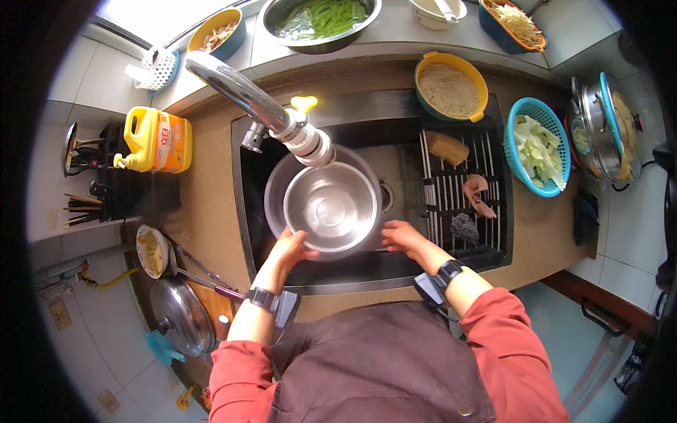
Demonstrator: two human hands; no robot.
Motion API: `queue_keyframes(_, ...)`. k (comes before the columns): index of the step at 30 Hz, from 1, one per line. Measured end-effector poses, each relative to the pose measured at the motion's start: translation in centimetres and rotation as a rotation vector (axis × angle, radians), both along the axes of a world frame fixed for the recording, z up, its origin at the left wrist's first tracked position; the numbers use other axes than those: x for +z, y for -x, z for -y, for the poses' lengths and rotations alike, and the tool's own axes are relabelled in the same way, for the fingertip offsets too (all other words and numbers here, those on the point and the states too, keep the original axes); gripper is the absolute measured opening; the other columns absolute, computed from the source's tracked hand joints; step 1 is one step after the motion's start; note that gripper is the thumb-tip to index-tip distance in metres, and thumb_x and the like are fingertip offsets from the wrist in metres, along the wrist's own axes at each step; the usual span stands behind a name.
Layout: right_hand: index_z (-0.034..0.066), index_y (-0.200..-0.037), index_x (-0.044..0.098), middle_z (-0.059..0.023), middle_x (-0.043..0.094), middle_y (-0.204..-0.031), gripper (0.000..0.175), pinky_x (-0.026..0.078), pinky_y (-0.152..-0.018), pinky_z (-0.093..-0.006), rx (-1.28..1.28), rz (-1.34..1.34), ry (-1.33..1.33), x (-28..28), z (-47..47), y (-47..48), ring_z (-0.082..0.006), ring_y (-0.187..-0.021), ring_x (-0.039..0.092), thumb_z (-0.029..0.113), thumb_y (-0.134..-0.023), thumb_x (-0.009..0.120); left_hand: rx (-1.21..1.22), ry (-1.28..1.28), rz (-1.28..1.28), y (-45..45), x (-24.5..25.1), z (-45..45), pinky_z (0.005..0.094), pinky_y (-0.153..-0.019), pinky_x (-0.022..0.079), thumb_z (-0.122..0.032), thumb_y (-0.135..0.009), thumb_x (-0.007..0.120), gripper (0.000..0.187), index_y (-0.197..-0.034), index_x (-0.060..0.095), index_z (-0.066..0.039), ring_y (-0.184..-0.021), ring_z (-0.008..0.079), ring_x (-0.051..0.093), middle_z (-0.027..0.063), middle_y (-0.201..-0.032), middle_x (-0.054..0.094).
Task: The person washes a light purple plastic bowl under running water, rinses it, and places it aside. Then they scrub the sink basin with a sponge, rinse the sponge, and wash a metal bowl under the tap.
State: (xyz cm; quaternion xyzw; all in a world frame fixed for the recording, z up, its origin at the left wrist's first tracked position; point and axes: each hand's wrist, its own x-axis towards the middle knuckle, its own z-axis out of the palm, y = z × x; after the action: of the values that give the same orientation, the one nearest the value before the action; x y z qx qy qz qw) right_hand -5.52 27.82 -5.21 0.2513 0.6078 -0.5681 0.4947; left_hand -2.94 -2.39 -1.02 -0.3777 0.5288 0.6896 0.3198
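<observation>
My left hand grips the near-left rim of a shiny stainless steel bowl. Nothing is visible inside the bowl except reflections. It sits over a larger, duller metal basin in the black sink; whether the two touch I cannot tell. Just right of the bowl, my right hand hangs over the sink with its fingers apart, holding nothing. Above the bowl's far edge is the chrome faucet with its white nozzle and a yellow lever.
On the sink's right side a roll-up rack carries a loofah, a pinkish cloth and a steel wool scourer. A yellow basin of noodles and a blue colander of lettuce stand beyond. A yellow detergent jug is left.
</observation>
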Motion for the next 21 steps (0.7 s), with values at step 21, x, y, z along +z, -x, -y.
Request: queue_keyframes(21, -0.0022, -0.104, 0.056, -0.0144, 0.063, -0.095, 0.022, 0.052, -0.057, -0.0370, -0.299, -0.190, -0.327, -6.3, 3.4, 2.4, -0.0234, -0.074, 0.061, 0.010, -0.086, 0.055, 0.277, 0.179, 0.075, -2.6, -2.7, 3.0, 0.0448, -0.101, 0.026, -0.025, -0.086, 0.058, 0.067, -0.142, 0.024, -0.009, -0.126, 0.0271, 0.037, 0.0113, -0.139, 0.039)
